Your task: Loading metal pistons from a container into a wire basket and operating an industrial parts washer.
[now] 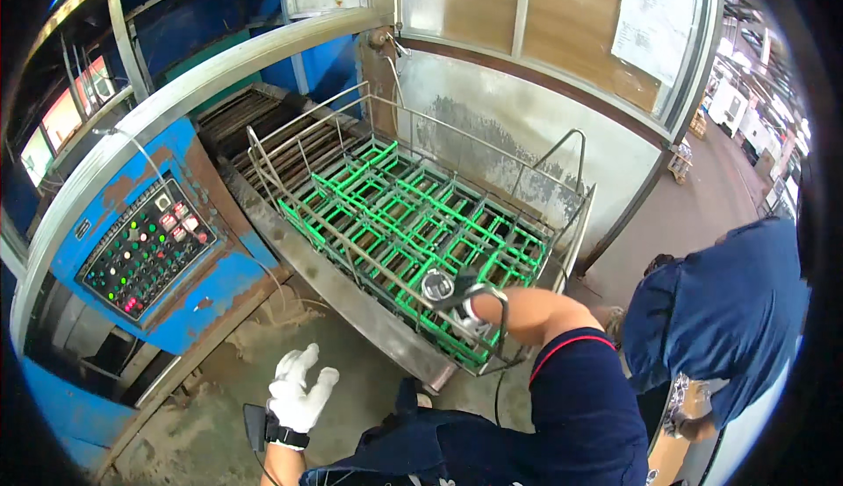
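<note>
Round silvery metal part (pixel 437 285), shiny-topped, shows just beside the right hand (pixel 464 302), above the near side of a wire basket (pixel 428 216). Dark wrist gear masks that hand on my feed; I cannot tell how far it is closed or whether it grips the part. Basket: bare metal rails, bright green bars splitting it into rectangular cells. I see dark slats of the conveyor bed (pixel 250 122) through many. Left hand (pixel 299 388): white-gloved, fingers loosely spread, nothing held.
</note>
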Action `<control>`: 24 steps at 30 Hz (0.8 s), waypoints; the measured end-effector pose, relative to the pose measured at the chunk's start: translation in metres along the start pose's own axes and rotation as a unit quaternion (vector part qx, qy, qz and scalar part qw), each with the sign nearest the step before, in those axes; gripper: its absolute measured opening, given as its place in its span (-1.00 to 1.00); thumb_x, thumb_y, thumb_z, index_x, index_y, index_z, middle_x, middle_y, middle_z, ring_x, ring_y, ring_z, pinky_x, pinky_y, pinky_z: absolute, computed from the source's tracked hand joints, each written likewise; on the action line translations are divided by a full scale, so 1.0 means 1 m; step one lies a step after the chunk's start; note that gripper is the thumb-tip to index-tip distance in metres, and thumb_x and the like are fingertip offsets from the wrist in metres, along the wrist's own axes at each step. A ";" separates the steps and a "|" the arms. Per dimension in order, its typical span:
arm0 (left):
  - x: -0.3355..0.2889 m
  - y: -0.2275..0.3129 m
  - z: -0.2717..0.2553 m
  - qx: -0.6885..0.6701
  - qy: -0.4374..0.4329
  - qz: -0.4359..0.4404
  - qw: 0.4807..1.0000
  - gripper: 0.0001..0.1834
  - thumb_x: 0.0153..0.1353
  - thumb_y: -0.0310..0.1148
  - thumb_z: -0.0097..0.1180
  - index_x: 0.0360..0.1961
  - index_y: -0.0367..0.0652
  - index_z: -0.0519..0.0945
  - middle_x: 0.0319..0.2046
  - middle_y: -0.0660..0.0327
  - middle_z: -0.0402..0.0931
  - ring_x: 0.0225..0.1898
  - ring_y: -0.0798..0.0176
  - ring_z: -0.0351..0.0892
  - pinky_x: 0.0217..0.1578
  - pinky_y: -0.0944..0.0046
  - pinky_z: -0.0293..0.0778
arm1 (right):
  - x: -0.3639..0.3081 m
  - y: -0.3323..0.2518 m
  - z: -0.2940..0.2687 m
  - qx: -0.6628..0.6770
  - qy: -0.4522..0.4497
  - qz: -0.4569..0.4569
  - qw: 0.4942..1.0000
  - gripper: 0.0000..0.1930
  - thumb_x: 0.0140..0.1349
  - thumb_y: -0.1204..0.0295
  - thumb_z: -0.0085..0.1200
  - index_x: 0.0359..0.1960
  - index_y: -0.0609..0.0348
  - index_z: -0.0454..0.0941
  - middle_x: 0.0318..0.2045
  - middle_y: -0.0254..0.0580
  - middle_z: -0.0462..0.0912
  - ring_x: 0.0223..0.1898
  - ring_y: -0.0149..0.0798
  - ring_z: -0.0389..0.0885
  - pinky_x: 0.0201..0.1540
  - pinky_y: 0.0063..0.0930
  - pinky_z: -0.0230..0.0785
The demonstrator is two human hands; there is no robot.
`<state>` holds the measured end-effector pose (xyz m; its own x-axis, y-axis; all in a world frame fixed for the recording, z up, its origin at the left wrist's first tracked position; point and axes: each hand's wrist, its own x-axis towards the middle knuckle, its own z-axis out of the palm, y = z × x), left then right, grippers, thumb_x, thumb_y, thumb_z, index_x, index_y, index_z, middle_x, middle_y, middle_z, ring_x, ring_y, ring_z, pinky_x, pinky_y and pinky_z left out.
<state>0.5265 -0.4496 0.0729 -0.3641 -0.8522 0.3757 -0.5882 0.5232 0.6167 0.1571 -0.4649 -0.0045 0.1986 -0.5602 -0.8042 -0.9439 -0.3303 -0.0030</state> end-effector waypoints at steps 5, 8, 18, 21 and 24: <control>0.085 0.015 -0.006 -0.059 -0.117 -0.019 0.991 -0.51 0.00 -0.23 0.32 -0.04 -0.21 0.58 -0.08 -0.05 0.55 0.03 -0.05 0.49 0.05 0.11 0.41 | 0.010 -0.001 0.009 -0.050 -0.096 -0.025 0.994 -0.78 0.02 0.26 0.04 -0.39 0.07 0.65 -0.49 -0.05 0.63 -0.44 -0.11 0.58 -0.32 -0.26 0.43; 0.143 0.015 0.022 -0.034 -0.111 0.137 0.984 -0.51 0.00 -0.22 0.32 -0.05 -0.24 0.58 -0.11 -0.04 0.55 0.00 -0.05 0.51 0.00 0.13 0.44 | 0.005 0.012 0.003 -0.037 -0.108 -0.012 0.993 -0.77 0.01 0.27 0.04 -0.40 0.08 0.65 -0.47 -0.06 0.64 -0.42 -0.11 0.59 -0.31 -0.27 0.44; 0.273 0.073 0.161 0.205 -0.368 0.542 0.728 -0.52 0.04 0.12 0.00 -0.31 -0.08 0.61 -0.33 0.07 0.58 -0.32 -0.02 0.49 -0.31 0.05 0.44 | -0.077 0.042 -0.016 0.352 0.234 0.181 0.888 -0.77 0.01 0.28 0.05 -0.37 0.06 0.68 -0.36 -0.13 0.69 -0.32 -0.15 0.64 -0.20 -0.33 0.46; 0.271 0.110 0.206 0.308 -0.482 0.612 0.546 -0.49 0.06 0.15 -0.03 -0.30 -0.07 0.65 -0.32 0.04 0.60 -0.19 0.11 0.55 -0.28 0.12 0.44 | -0.161 -0.010 -0.025 0.416 0.561 0.274 0.661 -0.82 0.15 0.30 0.10 -0.32 0.06 0.66 -0.28 -0.12 0.68 -0.24 -0.20 0.66 -0.11 -0.39 0.48; 0.254 0.091 0.278 0.266 -0.671 0.544 0.429 -0.41 0.00 0.13 0.05 -0.15 -0.14 0.63 -0.21 -0.02 0.61 -0.14 -0.03 0.59 -0.12 0.04 0.47 | -0.215 -0.077 -0.030 0.478 0.718 0.279 0.423 -0.91 0.14 0.50 0.15 -0.33 0.19 0.64 -0.19 -0.08 0.68 -0.14 -0.23 0.64 -0.03 -0.39 0.44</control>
<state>0.1799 -0.6177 0.0320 -0.5097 0.4779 -0.7154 0.5044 0.8396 0.2015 0.1951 -0.3424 0.1863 -0.8172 -0.4589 0.3487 -0.4886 0.2308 -0.8414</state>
